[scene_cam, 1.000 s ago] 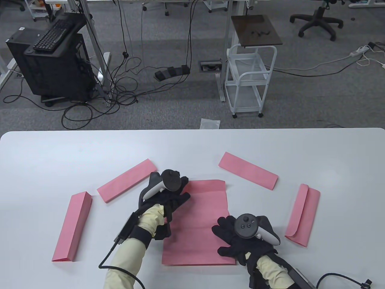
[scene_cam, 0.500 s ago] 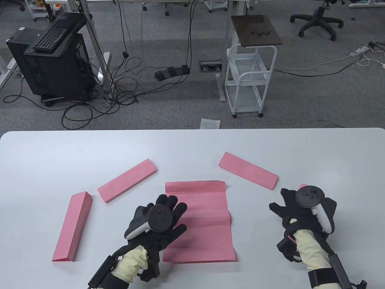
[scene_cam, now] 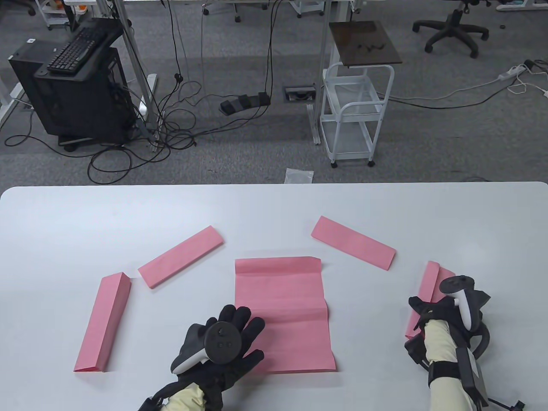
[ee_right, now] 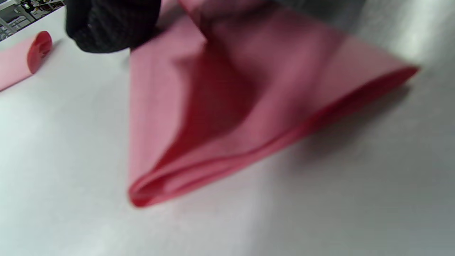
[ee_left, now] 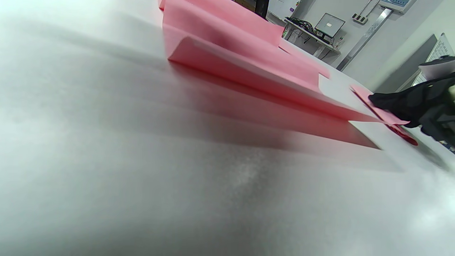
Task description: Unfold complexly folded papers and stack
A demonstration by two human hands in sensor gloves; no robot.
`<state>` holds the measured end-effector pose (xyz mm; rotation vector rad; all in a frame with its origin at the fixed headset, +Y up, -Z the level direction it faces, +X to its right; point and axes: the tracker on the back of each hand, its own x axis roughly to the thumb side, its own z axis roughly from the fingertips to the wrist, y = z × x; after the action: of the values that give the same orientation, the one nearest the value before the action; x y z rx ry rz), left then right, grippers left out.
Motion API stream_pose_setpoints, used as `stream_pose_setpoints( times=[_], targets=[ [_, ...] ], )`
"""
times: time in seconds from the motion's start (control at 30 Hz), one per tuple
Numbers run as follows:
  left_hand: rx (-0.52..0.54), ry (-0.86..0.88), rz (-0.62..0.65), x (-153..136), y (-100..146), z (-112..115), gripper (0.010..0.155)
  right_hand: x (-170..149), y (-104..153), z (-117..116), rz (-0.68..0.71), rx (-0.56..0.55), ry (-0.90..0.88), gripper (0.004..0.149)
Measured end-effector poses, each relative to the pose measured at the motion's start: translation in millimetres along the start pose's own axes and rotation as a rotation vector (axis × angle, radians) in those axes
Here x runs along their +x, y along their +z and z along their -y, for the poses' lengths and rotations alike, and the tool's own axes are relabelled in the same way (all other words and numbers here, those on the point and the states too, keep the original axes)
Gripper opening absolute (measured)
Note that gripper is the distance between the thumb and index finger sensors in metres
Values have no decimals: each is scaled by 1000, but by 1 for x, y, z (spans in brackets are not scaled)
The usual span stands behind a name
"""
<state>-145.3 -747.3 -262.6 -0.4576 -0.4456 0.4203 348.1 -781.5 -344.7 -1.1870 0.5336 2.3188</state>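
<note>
The unfolded pink sheet [scene_cam: 284, 317] lies flat mid-surface [scene_cam: 274, 205]; the left hand [scene_cam: 227, 342] rests on its near-left corner, fingers spread. The right hand [scene_cam: 445, 314] pinches the rightmost of 4 folded papers [scene_cam: 430, 282], one layer raised.

The open paper [scene_cam: 282, 312] lies in the middle of the table [scene_cam: 64, 222]. Two folded papers [scene_cam: 181, 257] [scene_cam: 102, 323] lie to its left. One folded paper [scene_cam: 353, 248] lies behind it on the right. Another folded paper [scene_cam: 430, 282] lies far right, under the right hand [scene_cam: 445, 310]. The left hand [scene_cam: 227, 342] rests on the open paper's left edge
</note>
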Motion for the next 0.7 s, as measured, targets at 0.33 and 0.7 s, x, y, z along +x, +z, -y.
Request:
stream_pose_setpoints(
  times=[0.33, 0.7],
  targets=[
    [16, 8, 7, -4, 5, -1, 67, 12, -1, 1, -31, -41, -12, 96],
    [-23, 7, 7, -7, 0, 8, 67, 12, -4, 2, -57, -27, -96, 85]
  ],
)
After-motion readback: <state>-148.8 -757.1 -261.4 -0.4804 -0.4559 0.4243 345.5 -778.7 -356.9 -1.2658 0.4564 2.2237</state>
